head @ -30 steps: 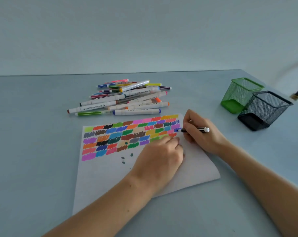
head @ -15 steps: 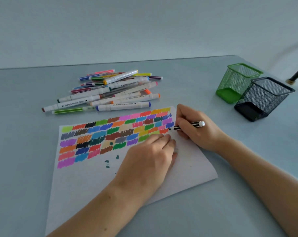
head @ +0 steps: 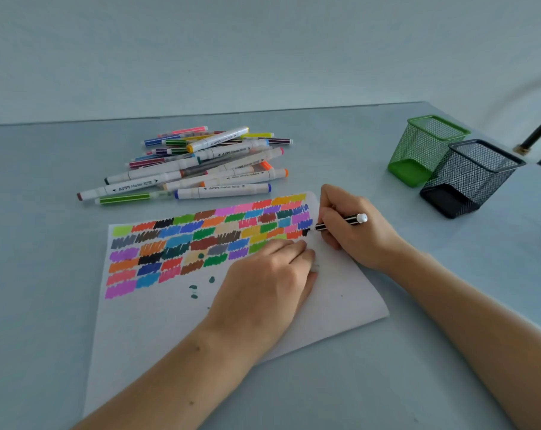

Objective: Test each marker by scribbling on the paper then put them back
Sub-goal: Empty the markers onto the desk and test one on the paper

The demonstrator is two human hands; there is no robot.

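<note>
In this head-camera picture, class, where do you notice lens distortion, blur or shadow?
Head view: the wide lens bows the table's far edge; light is soft and even, with faint shadow under the left hand; the green mesh cup and black mesh cup lean outward near the frame's edge.

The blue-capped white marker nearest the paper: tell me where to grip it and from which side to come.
Pinch the blue-capped white marker at mid-barrel, coming from above with fingers across its width. It lies flat along the near edge of the marker pile, its near side open toward the paper, so nothing seems to block that side. The caps at both ends look narrower, a poorer hold.
</note>
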